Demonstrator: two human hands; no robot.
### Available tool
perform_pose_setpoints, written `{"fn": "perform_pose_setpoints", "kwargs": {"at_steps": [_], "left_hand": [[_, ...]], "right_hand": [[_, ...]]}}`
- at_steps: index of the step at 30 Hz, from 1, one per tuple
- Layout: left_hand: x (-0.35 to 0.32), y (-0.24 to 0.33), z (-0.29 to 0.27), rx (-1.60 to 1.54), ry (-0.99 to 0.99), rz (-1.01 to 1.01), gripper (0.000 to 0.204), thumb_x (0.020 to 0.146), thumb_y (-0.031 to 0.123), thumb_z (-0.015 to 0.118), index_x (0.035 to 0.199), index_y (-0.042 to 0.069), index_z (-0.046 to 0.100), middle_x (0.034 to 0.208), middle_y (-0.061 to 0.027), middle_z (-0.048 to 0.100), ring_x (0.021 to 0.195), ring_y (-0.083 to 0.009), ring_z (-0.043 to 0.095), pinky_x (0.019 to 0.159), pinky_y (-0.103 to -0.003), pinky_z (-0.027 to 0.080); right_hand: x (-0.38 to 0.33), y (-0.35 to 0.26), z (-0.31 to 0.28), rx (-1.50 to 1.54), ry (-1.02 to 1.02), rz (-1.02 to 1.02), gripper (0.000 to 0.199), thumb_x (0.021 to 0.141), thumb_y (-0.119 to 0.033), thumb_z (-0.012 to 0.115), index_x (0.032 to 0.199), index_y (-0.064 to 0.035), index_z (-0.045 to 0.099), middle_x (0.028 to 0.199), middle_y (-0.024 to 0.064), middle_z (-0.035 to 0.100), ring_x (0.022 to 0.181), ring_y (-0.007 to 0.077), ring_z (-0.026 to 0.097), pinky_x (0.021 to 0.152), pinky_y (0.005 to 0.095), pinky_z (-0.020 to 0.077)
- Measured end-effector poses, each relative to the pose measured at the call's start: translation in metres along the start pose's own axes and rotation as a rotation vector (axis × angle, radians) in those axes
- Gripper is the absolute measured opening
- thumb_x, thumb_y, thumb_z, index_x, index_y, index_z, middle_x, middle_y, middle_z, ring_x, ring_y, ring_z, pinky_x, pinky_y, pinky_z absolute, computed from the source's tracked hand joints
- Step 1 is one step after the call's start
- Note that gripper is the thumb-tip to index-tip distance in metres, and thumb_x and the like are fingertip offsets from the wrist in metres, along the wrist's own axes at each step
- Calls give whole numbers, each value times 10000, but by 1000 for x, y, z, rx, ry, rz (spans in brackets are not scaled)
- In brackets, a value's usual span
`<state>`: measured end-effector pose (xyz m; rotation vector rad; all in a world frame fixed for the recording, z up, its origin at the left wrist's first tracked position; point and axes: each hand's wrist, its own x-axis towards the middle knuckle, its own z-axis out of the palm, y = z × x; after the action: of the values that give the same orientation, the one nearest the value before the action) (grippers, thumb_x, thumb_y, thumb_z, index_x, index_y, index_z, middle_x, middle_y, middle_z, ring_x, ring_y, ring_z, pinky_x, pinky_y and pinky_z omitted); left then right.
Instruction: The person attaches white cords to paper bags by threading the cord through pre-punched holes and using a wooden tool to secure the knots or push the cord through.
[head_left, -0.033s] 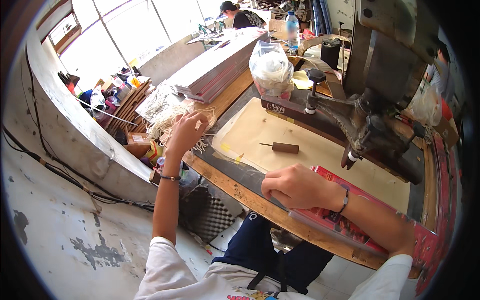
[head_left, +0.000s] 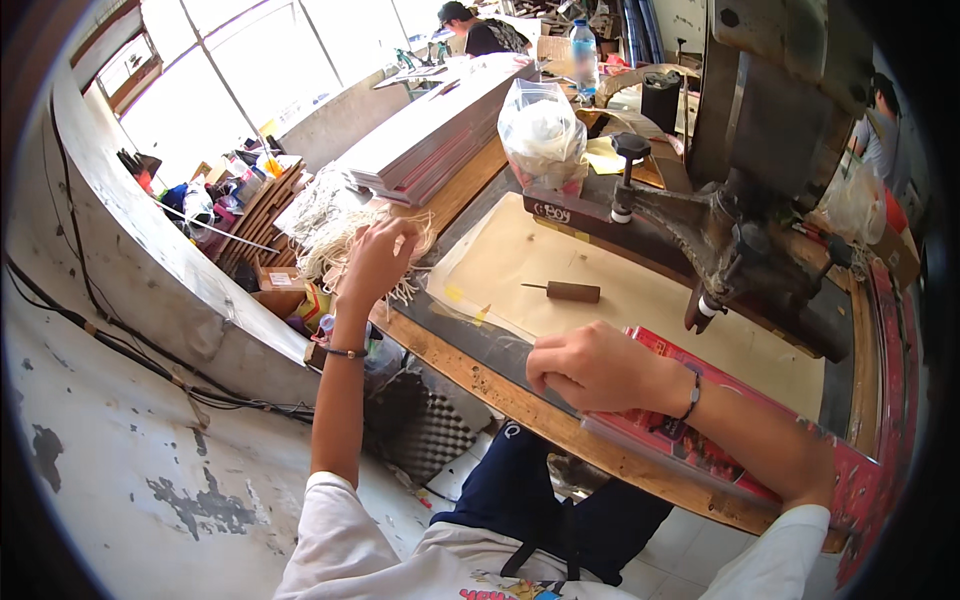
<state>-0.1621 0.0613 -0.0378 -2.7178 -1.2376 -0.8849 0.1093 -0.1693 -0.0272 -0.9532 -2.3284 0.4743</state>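
My left hand [head_left: 378,258] reaches out to the left end of the wooden workbench [head_left: 500,392]. Its fingers pinch into a loose bundle of pale cords [head_left: 335,240]. My right hand [head_left: 592,366] lies curled on the near left end of a flat red stack of printed sheets [head_left: 720,440], with the fingers folded over its edge. My right forearm rests along that stack. A brown-handled awl [head_left: 566,291] lies on a beige sheet [head_left: 600,290] just beyond my right hand, and nothing touches it.
A dark metal press machine [head_left: 745,235] stands over the beige sheet. A clear plastic bag of white material [head_left: 545,125] and a pile of white flat sheets [head_left: 440,130] sit further back. One person [head_left: 480,28] works at the far end, another [head_left: 882,120] at the right.
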Motion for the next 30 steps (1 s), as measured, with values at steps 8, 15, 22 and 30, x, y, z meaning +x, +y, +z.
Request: {"fn": "perform_pose_setpoints", "kwargs": {"at_steps": [8, 15, 22, 30], "left_hand": [[28, -12, -21, -228, -97, -57, 190, 849, 132, 682, 955, -23, 703, 875, -130, 731, 831, -195, 710, 784, -319, 543], [33, 43, -56, -307, 287, 85, 95, 920, 60, 628, 993, 10, 663, 901, -109, 706, 826, -184, 683, 767, -313, 526], [-4, 181, -108, -544, -66, 434, 145, 848, -39, 623, 981, 20, 630, 867, -62, 646, 792, -181, 614, 745, -306, 485], [2, 73, -37, -102, -459, 295, 347, 826, 234, 761, 1126, 73, 698, 1044, -97, 660, 1003, -283, 609, 900, -375, 478]], "right_hand": [[3, 10, 0, 252, 117, 73, 131, 841, -29, 502, 782, -45, 618, 742, 101, 634, 682, 261, 627, 658, 376, 503], [7, 17, -5, 893, 444, 368, 171, 933, -60, 485, 1077, -36, 574, 883, 14, 580, 667, 56, 491, 613, 235, 440], [3, 3, -5, 215, 586, 50, 368, 974, -289, 581, 1222, -29, 499, 1135, 95, 538, 842, 164, 536, 781, 318, 471], [9, 12, 0, 298, 539, 299, 224, 995, -167, 508, 1132, 4, 558, 1020, 155, 581, 880, 244, 595, 788, 361, 486]]}}
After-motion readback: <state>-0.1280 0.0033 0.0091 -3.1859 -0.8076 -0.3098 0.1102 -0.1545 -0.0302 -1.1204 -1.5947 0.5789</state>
